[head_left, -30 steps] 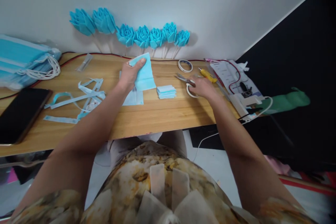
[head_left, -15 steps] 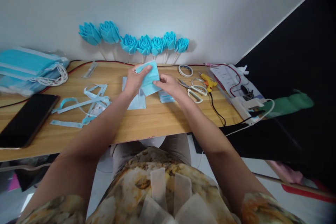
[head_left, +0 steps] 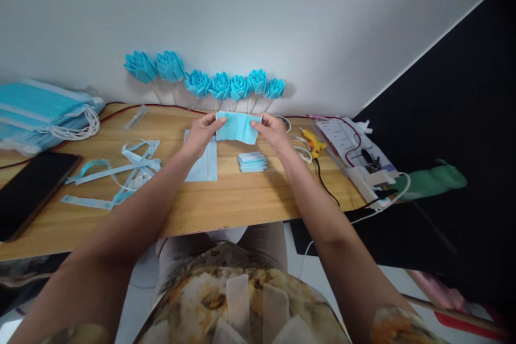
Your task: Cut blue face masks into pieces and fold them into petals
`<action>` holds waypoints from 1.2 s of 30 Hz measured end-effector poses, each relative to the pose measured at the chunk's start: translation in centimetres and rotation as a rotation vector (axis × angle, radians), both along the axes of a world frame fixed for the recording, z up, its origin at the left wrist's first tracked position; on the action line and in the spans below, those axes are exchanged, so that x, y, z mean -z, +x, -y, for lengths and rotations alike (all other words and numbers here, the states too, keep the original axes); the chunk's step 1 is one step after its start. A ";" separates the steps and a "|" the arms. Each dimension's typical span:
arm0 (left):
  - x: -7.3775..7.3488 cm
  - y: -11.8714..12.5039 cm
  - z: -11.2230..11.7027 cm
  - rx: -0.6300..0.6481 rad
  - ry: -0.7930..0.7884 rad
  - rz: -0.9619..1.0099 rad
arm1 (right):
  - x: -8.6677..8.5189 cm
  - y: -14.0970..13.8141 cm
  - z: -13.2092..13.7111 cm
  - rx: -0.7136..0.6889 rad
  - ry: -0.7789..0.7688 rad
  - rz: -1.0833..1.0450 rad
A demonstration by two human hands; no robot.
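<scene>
Between both hands I hold a light-blue piece of mask fabric [head_left: 237, 128] stretched sideways above the table. My left hand [head_left: 203, 131] pinches its left edge, thumb on top. At its right edge my right hand [head_left: 272, 130] pinches it the same way. Below and to the left lies a larger flat pale-blue fabric sheet [head_left: 205, 164], partly behind my left hand. A small stack of folded blue pieces [head_left: 252, 162] rests under my right hand. The scissors' handle [head_left: 303, 155] shows to the right, the rest hidden by my right hand and forearm.
Several blue fabric flowers [head_left: 220, 85] on sticks lean against the wall. Cut strips [head_left: 137, 164], a phone [head_left: 38, 185] and a pile of face masks [head_left: 40, 110] lie left. On the right are a yellow glue gun [head_left: 313, 142] and a power strip [head_left: 368, 185] with cables.
The fabric piece has turned from upright to sideways and is now stretched between both hands. My right hand has moved to its right edge, uncovering the small stack. The view has tilted up slightly.
</scene>
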State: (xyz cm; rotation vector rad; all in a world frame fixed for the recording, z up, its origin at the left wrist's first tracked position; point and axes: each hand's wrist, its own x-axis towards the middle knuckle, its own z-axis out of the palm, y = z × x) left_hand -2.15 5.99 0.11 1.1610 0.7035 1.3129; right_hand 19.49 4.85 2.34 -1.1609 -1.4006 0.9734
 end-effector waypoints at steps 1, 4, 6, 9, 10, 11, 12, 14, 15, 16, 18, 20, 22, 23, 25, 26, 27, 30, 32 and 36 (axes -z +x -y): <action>0.1 0.0 0.0 -0.006 -0.009 -0.032 | -0.1 -0.1 0.0 -0.012 0.004 0.012; 0.3 0.0 -0.2 -0.077 -0.025 -0.103 | -0.1 -0.5 0.0 -0.005 0.023 0.028; 0.4 0.0 -0.2 -0.126 -0.037 -0.110 | 0.3 -0.7 -0.1 0.019 0.018 -0.019; 0.2 0.2 0.1 -0.125 -0.051 -0.089 | 1.5 -1.0 -0.1 -0.019 -0.055 -0.173; 0.1 0.3 0.2 -0.120 -0.054 -0.082 | 1.9 -1.0 -0.1 -0.045 -0.082 -0.214; 0.0 0.3 0.4 -0.116 -0.055 -0.078 | 2.3 -1.1 0.0 -0.066 -0.102 -0.240; -0.1 0.4 0.5 -0.118 -0.053 -0.075 | 2.6 -1.1 0.0 -0.080 -0.111 -0.250; -0.2 0.4 0.6 -0.134 -0.041 -0.066 | 3.0 -1.0 0.2 -0.073 -0.098 -0.238; -0.2 0.4 0.6 -0.146 -0.035 -0.060 | 3.1 -1.0 0.3 -0.058 -0.079 -0.225; -0.1 0.4 0.6 -0.156 -0.031 -0.057 | 3.2 -0.9 0.4 -0.038 -0.057 -0.211; 0.0 0.3 0.4 -0.176 -0.028 -0.058 | 3.2 -0.8 0.6 0.002 -0.019 -0.180; 0.2 0.3 0.3 -0.189 -0.034 -0.069 | 3.2 -0.8 0.8 0.017 -0.004 -0.148; 0.2 0.2 0.3 -0.199 -0.048 -0.077 | 3.2 -0.9 0.9 0.012 -0.001 -0.127; 0.2 0.2 0.3 -0.204 -0.055 -0.078 | 3.2 -0.9 0.9 0.007 0.000 -0.126; 0.1 0.2 0.3 -0.203 -0.062 -0.081 | 3.2 -0.9 1.0 0.000 0.003 -0.134; 0.1 0.2 0.3 -0.205 -0.060 -0.088 | 3.2 -0.9 1.0 0.001 0.004 -0.135; 0.0 0.2 0.3 -0.209 -0.054 -0.099 | 3.3 -0.8 1.0 0.006 0.006 -0.134; 0.0 0.1 0.2 -0.225 -0.024 -0.164 | 3.3 -0.8 0.8 0.033 0.014 -0.131; 0.1 0.1 0.1 -0.225 -0.003 -0.208 | 3.4 -0.8 0.6 0.051 0.026 -0.154; 0.4 0.2 -0.1 -0.174 -0.014 -0.209 | 3.5 -0.9 0.5 0.088 0.059 -0.204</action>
